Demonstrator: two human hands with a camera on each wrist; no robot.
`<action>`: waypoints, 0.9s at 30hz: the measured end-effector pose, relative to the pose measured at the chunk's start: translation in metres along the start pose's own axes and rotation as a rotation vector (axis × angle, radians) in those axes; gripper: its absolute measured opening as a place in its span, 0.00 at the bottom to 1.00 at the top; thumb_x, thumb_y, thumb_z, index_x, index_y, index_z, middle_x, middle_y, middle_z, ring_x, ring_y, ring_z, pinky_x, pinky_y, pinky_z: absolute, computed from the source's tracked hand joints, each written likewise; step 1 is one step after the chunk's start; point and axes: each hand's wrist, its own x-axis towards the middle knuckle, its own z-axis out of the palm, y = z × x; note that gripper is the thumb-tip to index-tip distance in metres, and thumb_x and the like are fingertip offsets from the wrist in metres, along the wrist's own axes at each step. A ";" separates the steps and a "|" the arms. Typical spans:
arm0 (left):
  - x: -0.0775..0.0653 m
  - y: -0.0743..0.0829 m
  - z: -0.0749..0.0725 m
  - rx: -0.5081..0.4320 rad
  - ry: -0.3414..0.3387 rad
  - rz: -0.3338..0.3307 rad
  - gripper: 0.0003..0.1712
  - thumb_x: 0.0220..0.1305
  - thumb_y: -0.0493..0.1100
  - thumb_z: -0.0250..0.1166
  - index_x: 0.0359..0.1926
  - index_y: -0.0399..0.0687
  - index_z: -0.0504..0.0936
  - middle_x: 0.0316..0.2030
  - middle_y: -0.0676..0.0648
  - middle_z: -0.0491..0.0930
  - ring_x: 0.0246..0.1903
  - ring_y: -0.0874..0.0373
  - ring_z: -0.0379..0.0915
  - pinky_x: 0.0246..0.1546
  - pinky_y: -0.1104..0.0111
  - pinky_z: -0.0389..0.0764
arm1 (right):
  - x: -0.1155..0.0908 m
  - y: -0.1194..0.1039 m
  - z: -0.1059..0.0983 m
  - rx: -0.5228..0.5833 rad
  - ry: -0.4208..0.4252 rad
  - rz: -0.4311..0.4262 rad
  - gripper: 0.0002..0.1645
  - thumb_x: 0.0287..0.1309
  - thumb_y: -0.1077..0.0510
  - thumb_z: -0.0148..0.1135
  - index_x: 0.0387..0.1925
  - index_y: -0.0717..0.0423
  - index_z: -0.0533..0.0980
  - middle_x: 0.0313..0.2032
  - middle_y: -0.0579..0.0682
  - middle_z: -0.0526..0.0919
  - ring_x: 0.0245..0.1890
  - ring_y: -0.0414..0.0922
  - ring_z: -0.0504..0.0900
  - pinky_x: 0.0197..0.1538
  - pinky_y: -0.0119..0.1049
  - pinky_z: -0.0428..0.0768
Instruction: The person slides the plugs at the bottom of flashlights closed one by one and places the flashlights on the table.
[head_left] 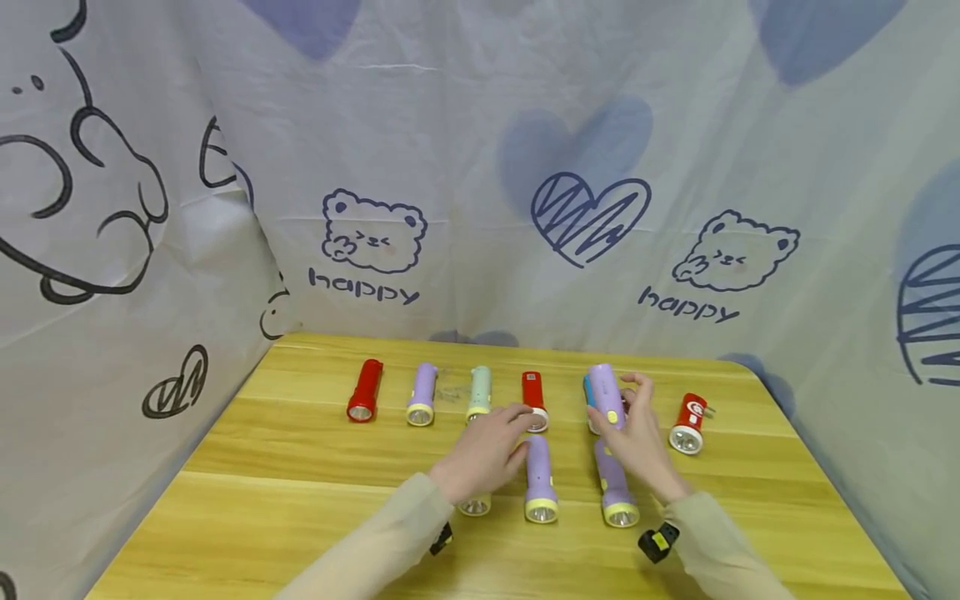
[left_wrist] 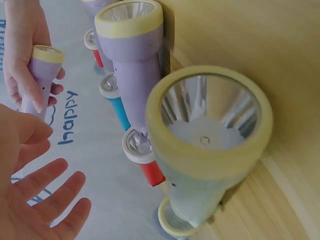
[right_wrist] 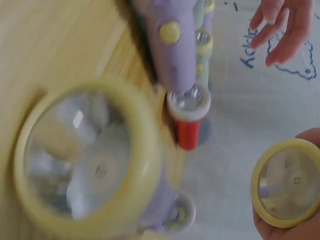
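Note:
My right hand [head_left: 639, 435] grips a purple flashlight [head_left: 606, 390] with a yellow button, held up off the table. In the right wrist view its yellow-rimmed lens [right_wrist: 289, 182] faces the camera. My left hand [head_left: 483, 450] hovers over the front row, fingers loosely spread and holding nothing, as the left wrist view also shows. Below the hands lie two purple flashlights, one in the middle [head_left: 539, 479] and one at the right [head_left: 617, 492]. A pale green flashlight [left_wrist: 200, 165] lies under my left hand, mostly hidden in the head view.
Along the back lie a red flashlight [head_left: 366, 390], a purple one [head_left: 422, 393], a pale green one [head_left: 480, 387] and a red-and-white one [head_left: 532, 390]. A blue one [head_left: 588, 390] is partly hidden. Another red-and-white flashlight [head_left: 689, 423] with plug prongs lies right. A printed cloth [head_left: 465, 275] hangs behind.

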 end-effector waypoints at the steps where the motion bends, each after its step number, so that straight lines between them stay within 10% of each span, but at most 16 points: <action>1: -0.001 -0.002 -0.001 -0.019 0.015 -0.007 0.21 0.71 0.42 0.61 0.64 0.51 0.77 0.63 0.48 0.78 0.60 0.52 0.78 0.61 0.58 0.81 | 0.000 -0.003 0.003 0.013 0.006 0.005 0.40 0.61 0.62 0.68 0.65 0.61 0.53 0.51 0.69 0.82 0.43 0.54 0.82 0.38 0.29 0.80; 16: -0.013 -0.019 -0.023 -0.382 0.233 -0.122 0.23 0.71 0.35 0.58 0.65 0.44 0.75 0.59 0.44 0.80 0.56 0.47 0.80 0.59 0.56 0.83 | -0.002 -0.038 0.026 0.284 -0.128 0.042 0.26 0.65 0.63 0.65 0.60 0.67 0.67 0.52 0.69 0.82 0.36 0.33 0.81 0.38 0.28 0.84; 27: -0.010 -0.020 -0.037 -0.658 0.268 -0.186 0.22 0.71 0.34 0.57 0.64 0.37 0.74 0.61 0.39 0.79 0.55 0.44 0.80 0.59 0.53 0.83 | -0.005 -0.039 0.038 0.450 -0.210 -0.049 0.24 0.70 0.65 0.56 0.63 0.71 0.66 0.50 0.74 0.77 0.38 0.32 0.82 0.39 0.34 0.88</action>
